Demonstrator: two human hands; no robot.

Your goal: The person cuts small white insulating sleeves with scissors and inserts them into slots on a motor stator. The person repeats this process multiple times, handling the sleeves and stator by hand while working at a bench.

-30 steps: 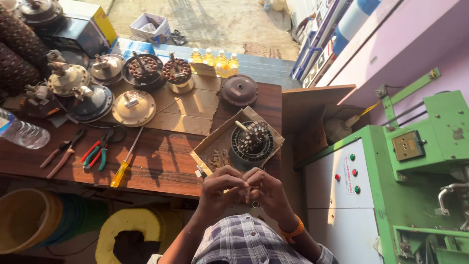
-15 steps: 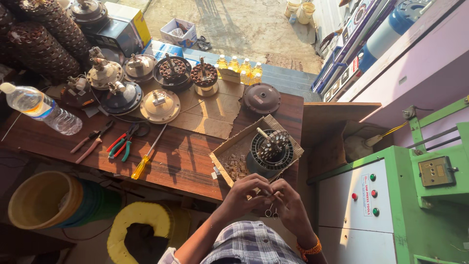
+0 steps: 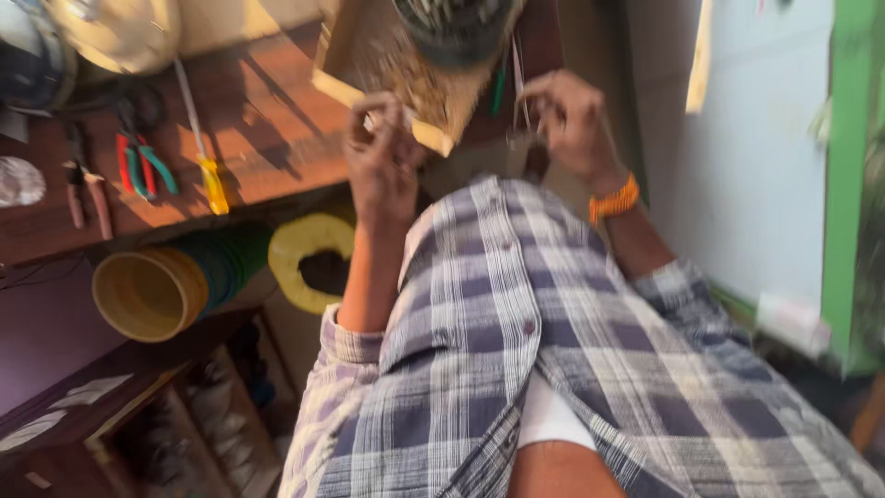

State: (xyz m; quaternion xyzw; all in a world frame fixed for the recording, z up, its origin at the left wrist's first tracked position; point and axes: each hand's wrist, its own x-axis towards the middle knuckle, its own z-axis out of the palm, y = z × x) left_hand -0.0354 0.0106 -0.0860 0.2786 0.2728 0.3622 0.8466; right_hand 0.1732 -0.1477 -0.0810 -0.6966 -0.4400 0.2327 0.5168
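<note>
Wooden workbench (image 3: 267, 138) fills the upper left of the blurred view, with the person's plaid shirt (image 3: 516, 350) below it. The left hand (image 3: 383, 152) is raised at the bench edge, fingers pinched together on a small pale piece too blurred to name. The right hand (image 3: 572, 115), at three o'clock from the left and apart from it, has its fingers curled around thin wire (image 3: 519, 88) running up toward twelve o'clock; an orange wristband (image 3: 613, 198) sits on that wrist. Between and just above the hands lies a shallow wooden tray (image 3: 387, 74) holding a dark round wound part (image 3: 452, 28) at its twelve o'clock end. At nine o'clock from the left hand lie a yellow-handled screwdriver (image 3: 207, 171) and red and green pliers (image 3: 138, 166). Below the bench edge, at seven o'clock, sits a yellow bucket (image 3: 147, 295).
</note>
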